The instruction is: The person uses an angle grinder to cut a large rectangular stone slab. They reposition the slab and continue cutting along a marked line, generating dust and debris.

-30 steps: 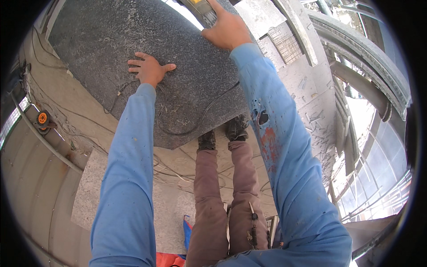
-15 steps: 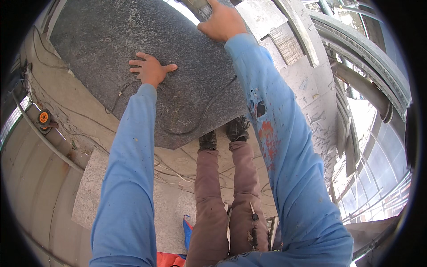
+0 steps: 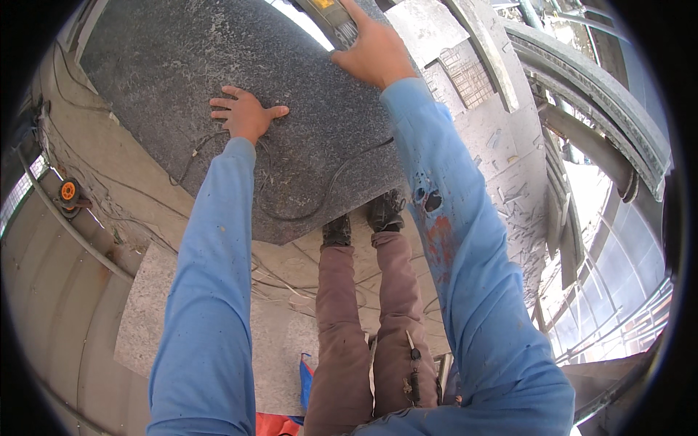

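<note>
Granite slab (image 3: 218, 87) dark and speckled before us, our left hand (image 3: 243, 115) flat on it with fingers spread, gripping nothing, our right hand (image 3: 374, 54) closed over a yellow power tool (image 3: 331, 18) at its far edge, black cord (image 3: 320, 200) looping across.

left hand (image 3: 246, 115) flat on granite slab (image 3: 218, 65) | right hand (image 3: 372, 52) grips power tool (image 3: 331, 16)

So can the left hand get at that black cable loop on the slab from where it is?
Probably yes. The left hand lies flat on the dark stone slab, and the black cable loops just below its wrist with nothing lying between them.
</note>
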Tool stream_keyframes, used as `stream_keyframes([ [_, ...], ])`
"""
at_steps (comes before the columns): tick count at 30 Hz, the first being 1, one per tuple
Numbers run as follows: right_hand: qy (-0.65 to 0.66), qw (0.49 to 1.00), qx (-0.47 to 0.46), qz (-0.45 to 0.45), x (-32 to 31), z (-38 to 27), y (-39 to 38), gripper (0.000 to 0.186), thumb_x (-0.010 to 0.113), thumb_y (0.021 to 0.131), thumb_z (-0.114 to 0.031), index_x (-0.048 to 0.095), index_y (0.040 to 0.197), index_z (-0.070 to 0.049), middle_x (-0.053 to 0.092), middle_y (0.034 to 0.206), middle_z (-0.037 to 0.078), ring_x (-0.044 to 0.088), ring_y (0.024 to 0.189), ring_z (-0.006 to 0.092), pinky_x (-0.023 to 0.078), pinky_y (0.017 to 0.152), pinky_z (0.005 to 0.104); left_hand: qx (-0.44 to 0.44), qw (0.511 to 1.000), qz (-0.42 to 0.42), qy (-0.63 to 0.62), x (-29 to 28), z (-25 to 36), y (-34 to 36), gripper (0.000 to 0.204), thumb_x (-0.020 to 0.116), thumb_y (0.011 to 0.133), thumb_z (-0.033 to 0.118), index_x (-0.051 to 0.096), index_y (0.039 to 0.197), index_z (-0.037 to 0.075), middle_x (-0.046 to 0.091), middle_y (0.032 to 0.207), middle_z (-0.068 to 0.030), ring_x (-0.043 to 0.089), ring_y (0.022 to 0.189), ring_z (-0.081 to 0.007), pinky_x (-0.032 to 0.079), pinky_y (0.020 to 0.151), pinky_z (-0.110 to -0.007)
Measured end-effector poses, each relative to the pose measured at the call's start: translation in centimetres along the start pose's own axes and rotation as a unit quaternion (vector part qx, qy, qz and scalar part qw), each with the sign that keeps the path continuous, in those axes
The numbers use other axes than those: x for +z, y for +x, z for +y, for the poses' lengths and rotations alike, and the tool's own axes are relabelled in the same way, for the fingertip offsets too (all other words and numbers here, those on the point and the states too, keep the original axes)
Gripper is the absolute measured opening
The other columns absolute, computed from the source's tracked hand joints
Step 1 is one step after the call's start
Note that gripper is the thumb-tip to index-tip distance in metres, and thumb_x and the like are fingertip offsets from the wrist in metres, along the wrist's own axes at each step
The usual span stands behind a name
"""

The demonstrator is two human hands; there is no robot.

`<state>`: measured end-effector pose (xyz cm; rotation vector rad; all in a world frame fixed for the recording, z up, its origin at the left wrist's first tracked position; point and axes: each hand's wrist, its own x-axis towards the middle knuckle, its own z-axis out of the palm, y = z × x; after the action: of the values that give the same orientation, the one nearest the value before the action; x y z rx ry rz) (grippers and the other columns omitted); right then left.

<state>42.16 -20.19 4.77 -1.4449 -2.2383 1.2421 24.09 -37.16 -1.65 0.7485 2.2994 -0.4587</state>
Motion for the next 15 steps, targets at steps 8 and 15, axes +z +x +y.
stream_keyframes([
  [8,-0.032,0.995,0.070,-0.061,-1.1,-0.6,-1.5,0.094,0.071,0.076,-0.011,0.034,0.162,-0.024,0.070,0.113,0.031,0.068,0.106,0.0485,0.053,0.094,0.0535,0.001,1.000,0.001,-0.006,0.1,-0.2,0.0,0.148,0.088,0.071,0.063,-0.002,0.156,-0.017,0.003,0.152,-0.0567,0.017,0.142,-0.0721,0.045,0.108,-0.068],
  [15,-0.036,0.995,0.082,-0.051,-0.7,-1.0,-0.7,0.091,0.068,0.078,-0.012,0.034,0.161,-0.023,0.070,0.114,0.031,0.068,0.107,0.0477,0.053,0.095,0.0531,0.001,1.000,0.003,-0.011,0.0,0.0,-0.2,0.148,0.089,0.070,0.061,-0.002,0.156,-0.017,0.003,0.152,-0.0567,0.017,0.142,-0.0722,0.043,0.109,-0.068],
])
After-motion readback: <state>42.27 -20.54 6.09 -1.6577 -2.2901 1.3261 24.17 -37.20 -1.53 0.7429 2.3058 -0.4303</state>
